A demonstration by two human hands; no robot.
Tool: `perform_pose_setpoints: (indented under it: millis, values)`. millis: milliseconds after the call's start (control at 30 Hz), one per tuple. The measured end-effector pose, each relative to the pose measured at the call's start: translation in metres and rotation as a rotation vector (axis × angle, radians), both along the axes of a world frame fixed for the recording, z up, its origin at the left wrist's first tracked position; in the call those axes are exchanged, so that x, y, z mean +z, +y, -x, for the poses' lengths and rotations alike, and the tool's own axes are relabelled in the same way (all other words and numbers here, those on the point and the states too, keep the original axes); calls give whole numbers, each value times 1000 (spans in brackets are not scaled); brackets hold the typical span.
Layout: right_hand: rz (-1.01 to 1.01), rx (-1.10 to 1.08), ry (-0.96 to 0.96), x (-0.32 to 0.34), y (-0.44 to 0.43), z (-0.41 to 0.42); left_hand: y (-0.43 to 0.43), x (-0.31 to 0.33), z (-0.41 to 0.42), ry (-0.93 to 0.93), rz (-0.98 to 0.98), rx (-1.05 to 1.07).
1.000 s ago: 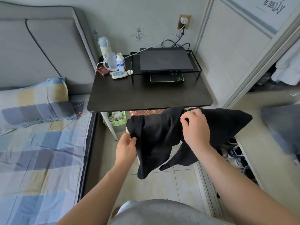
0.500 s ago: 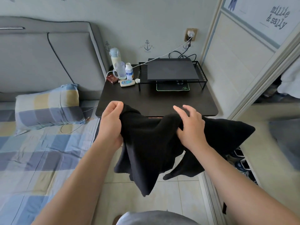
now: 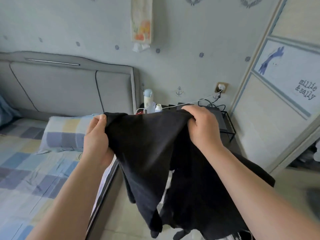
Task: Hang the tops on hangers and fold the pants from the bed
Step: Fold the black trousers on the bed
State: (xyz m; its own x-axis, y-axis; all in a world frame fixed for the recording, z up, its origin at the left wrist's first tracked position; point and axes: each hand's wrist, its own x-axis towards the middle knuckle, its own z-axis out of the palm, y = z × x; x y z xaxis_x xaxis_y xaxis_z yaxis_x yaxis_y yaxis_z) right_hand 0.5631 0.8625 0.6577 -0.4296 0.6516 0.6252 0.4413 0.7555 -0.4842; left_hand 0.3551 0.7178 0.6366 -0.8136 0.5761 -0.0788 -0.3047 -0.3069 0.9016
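Ahead, the bed point(image 3: 26, 161) edge runs just left of the hanging cloth, with open tiled floor point(image 3: 124, 213) below it. The left hand point(image 3: 97, 135) and right hand point(image 3: 202, 129) each grip a top corner of the black garment point(image 3: 152, 144), fingers curled over its stretched upper edge. Half a second ago it was bunched and held lower. Behind it, mostly hidden, stand the dark counter point(image 3: 232, 147), a bottle point(image 3: 148, 97) and a wire rack point(image 3: 229, 126). A checked pillow point(image 3: 65, 130) lies to the left.
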Motion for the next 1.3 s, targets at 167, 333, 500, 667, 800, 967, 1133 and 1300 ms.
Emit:
perform_pose_setpoints:
  millis: [167, 333, 500, 667, 800, 967, 1133, 1300]
  values:
    - [-198, 188, 125, 91, -50, 95, -45, 42, 68, 79, -97, 74]
    - [-248, 325, 169, 135, -111, 208, -133, 76, 165, 213, -136, 207]
    - [-230, 541, 158, 141, -183, 328, -244, 81, 261, 289, -104, 380]
    - [-140, 780, 169, 121, -266, 436, -358, 54, 326, 261, -50, 514]
    - [22, 947, 89, 98, -326, 511, -441, 12, 351, 210, 86, 410]
    - [164, 1049, -16, 62, -382, 595, -516, -83, 336, 24, 541, 256]
    - [198, 1085, -181, 10, -419, 663, -540, -148, 316, -214, 484, 387]
    - [424, 1160, -516, -60, -425, 700, -529, -152, 321, -317, 299, 788]
